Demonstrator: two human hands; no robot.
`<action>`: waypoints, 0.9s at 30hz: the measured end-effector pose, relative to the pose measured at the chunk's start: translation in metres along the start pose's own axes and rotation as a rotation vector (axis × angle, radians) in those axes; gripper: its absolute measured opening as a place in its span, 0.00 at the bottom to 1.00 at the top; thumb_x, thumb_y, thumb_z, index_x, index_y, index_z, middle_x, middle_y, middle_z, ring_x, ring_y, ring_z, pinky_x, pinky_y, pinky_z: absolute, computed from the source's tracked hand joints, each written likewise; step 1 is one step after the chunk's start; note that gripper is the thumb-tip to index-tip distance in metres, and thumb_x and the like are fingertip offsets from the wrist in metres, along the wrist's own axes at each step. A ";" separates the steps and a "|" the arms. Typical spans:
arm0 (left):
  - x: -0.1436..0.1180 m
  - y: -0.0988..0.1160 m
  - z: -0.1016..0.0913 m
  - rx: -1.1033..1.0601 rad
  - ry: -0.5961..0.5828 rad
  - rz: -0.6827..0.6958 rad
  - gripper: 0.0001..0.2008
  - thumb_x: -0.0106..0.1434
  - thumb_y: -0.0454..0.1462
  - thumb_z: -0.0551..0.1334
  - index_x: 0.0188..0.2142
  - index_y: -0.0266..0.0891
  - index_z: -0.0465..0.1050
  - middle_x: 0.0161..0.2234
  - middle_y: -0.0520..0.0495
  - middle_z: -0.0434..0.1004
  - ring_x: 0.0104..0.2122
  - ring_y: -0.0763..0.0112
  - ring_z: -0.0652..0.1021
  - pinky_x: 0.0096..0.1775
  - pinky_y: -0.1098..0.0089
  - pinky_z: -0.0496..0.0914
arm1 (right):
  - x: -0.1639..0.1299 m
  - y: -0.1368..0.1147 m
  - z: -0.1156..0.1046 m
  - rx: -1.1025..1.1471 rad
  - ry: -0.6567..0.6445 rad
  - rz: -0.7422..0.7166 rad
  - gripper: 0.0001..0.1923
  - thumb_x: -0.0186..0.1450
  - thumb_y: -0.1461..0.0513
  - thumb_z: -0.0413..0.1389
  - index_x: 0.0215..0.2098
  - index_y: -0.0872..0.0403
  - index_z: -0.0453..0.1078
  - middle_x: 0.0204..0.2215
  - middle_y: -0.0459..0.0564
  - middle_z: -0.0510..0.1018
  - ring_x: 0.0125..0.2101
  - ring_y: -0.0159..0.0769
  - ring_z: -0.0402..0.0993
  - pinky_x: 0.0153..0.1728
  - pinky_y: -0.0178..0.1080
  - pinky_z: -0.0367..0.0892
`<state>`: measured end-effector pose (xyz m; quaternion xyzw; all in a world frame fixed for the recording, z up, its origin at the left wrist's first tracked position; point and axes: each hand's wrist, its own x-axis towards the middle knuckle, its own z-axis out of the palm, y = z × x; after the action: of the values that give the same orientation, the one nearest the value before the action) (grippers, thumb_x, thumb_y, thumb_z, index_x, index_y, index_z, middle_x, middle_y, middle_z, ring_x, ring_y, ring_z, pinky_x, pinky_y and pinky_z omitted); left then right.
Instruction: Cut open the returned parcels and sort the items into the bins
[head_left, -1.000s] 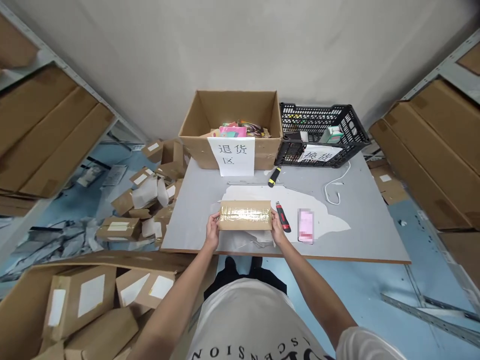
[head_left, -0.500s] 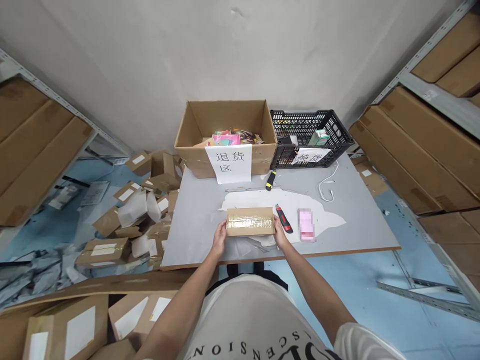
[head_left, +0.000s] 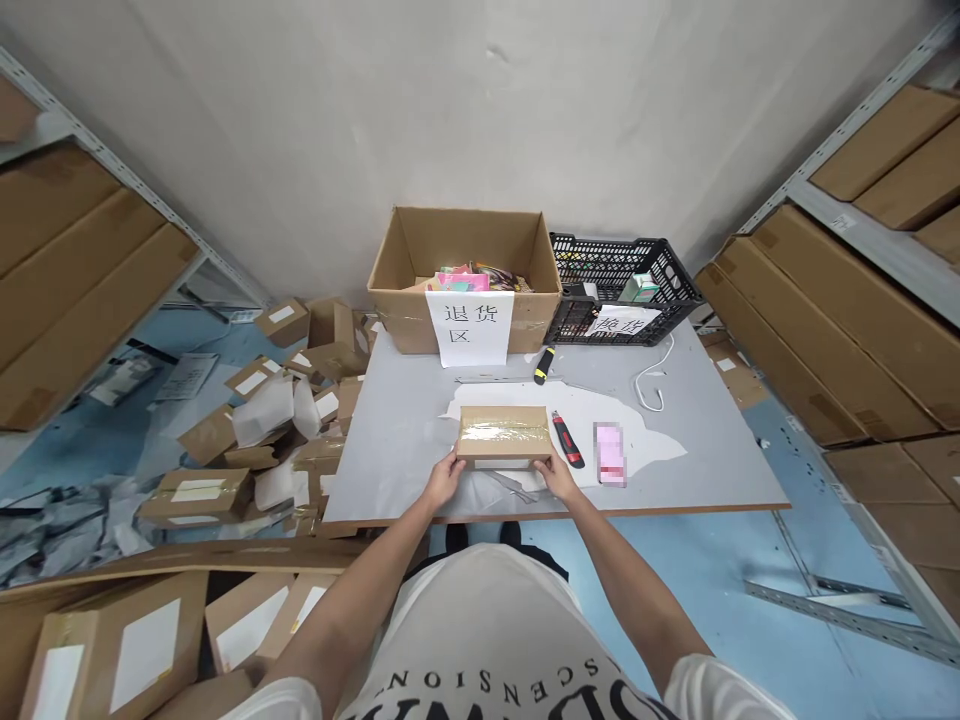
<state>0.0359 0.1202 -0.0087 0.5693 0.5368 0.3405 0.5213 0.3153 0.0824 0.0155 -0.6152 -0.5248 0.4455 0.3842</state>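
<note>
A small brown cardboard parcel, taped over its top with clear tape, lies on the grey table in front of me. My left hand grips its near left corner and my right hand grips its near right corner. A red and black utility knife lies just right of the parcel, and a pink phone-sized object lies beyond it. A torn white plastic sheet lies under the parcel.
A big open carton with a paper sign stands at the table's back, a black plastic crate beside it. A yellow and black knife and a white cable lie on the table. Several parcels litter the floor at left. Shelves of flat cartons flank both sides.
The parcel has tipped so that its front side faces me, and both hands have slid from its ends to its near corners. My head view has shifted slightly.
</note>
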 end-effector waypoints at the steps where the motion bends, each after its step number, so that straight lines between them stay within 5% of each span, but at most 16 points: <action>1: -0.001 0.005 -0.001 0.017 0.006 -0.006 0.24 0.59 0.46 0.56 0.50 0.36 0.70 0.50 0.41 0.74 0.53 0.57 0.71 0.56 0.57 0.60 | 0.001 -0.004 -0.001 -0.022 0.003 -0.002 0.28 0.61 0.56 0.53 0.59 0.49 0.59 0.48 0.51 0.75 0.50 0.41 0.69 0.52 0.47 0.62; 13: 0.014 0.047 -0.020 -0.082 0.073 -0.044 0.29 0.57 0.49 0.59 0.54 0.36 0.68 0.50 0.42 0.75 0.48 0.57 0.75 0.51 0.60 0.67 | 0.035 -0.057 -0.024 -0.352 -0.027 0.142 0.23 0.65 0.49 0.46 0.50 0.50 0.71 0.39 0.50 0.80 0.39 0.41 0.76 0.39 0.37 0.67; 21: 0.019 0.026 -0.014 -0.262 0.091 -0.211 0.26 0.50 0.44 0.64 0.48 0.35 0.73 0.44 0.41 0.78 0.47 0.54 0.75 0.50 0.58 0.68 | 0.049 -0.035 -0.007 -0.459 -0.030 0.272 0.25 0.63 0.46 0.47 0.39 0.54 0.78 0.34 0.55 0.81 0.36 0.42 0.77 0.34 0.36 0.66; 27: 0.013 0.016 -0.011 -0.351 0.029 -0.220 0.36 0.48 0.50 0.65 0.54 0.36 0.68 0.50 0.41 0.74 0.51 0.53 0.72 0.54 0.54 0.64 | 0.050 -0.018 0.002 -0.411 0.024 0.286 0.26 0.63 0.46 0.46 0.37 0.55 0.78 0.34 0.57 0.81 0.36 0.42 0.77 0.35 0.37 0.67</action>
<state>0.0316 0.1373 0.0065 0.4030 0.5355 0.3780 0.6387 0.3106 0.1350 0.0240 -0.7538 -0.5071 0.3720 0.1904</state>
